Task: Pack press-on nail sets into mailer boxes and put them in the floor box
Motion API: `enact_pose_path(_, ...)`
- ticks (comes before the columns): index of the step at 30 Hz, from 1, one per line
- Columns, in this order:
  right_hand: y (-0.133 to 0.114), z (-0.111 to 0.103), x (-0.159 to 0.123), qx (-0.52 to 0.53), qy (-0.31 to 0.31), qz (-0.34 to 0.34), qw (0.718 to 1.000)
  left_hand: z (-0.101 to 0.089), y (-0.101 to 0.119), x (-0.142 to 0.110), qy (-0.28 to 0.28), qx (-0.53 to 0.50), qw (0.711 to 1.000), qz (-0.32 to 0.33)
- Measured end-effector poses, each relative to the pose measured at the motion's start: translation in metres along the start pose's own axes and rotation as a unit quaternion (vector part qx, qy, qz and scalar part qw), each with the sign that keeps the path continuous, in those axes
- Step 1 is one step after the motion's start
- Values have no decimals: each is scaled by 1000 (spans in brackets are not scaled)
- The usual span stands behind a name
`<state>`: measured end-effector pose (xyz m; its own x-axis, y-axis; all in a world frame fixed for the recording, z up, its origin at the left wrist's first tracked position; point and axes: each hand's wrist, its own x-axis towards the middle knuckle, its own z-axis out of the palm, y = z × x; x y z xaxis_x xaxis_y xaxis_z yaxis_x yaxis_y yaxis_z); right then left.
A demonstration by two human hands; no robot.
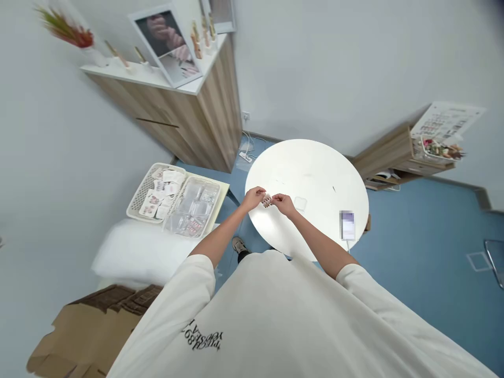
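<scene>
Above the left part of the round white table [315,163], a small card of press-on nails [266,200], with dark brown and pale pieces in rows, is held up between both hands. My left hand [253,198] pinches its left edge, fingers closed. On the opposite edge, the fingertips of my right hand [284,203] are closed too. The fine detail of the card is too small to read. Just right of my right hand, a small clear square case [300,203] lies on the tabletop. A phone [347,226] with a cable rests near the table's right edge.
At left, a white basket of cards [136,202] stands beside a second basket [214,202] of clear packets. A wooden cabinet [216,100] stands behind. Cardboard [86,336] lies lower left. A low wooden shelf [386,152] is at right. A power strip [245,157] sits on the floor.
</scene>
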<state>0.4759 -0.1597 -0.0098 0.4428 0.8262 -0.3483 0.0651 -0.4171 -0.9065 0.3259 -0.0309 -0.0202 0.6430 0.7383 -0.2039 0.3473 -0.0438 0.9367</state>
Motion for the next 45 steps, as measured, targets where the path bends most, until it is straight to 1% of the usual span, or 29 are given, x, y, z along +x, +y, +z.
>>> enact_pose_path(2,21,-32,-10,11,28,28,999,35,3,3,5,17,1000,-15)
enact_pose_path(4,41,-62,-19,18,61,61,996,68,2,3,2,29,999,-46)
enact_pose_path(7,71,-102,-32,13,110,113,987,113,-3,-2,-30,36,994,-102)
enact_pose_path(9,89,-122,-40,3,132,138,982,139,-9,-7,-53,33,990,-129)
enact_pose_path(12,109,-139,-48,-19,140,164,976,171,-18,-15,-73,26,985,-154)
enact_pose_path(14,120,-144,-51,-35,137,177,974,186,-23,-18,-78,20,982,-171)
enact_pose_path(16,129,-143,-52,-48,136,191,971,198,-27,-21,-82,12,979,-188)
enact_pose_path(19,140,-137,-49,-56,139,210,966,208,-32,-23,-95,-1,974,-205)
enact_pose_path(22,151,-130,-45,-59,138,223,963,212,-36,-25,-105,-9,972,-210)
enact_pose_path(26,158,-127,-41,-75,137,235,959,213,-42,-24,-116,-6,969,-220)
enact_pose_path(31,158,-131,-42,-103,121,245,956,210,-47,-18,-125,12,967,-223)
enact_pose_path(35,156,-138,-41,-108,113,239,958,204,-43,-7,-126,33,963,-235)
enact_pose_path(38,153,-146,-33,-87,134,225,961,203,-38,6,-111,38,965,-234)
enact_pose_path(41,148,-153,-20,-41,152,205,966,206,-32,23,-92,26,970,-225)
enact_pose_path(45,143,-154,-5,7,141,196,970,215,-26,40,-82,6,973,-214)
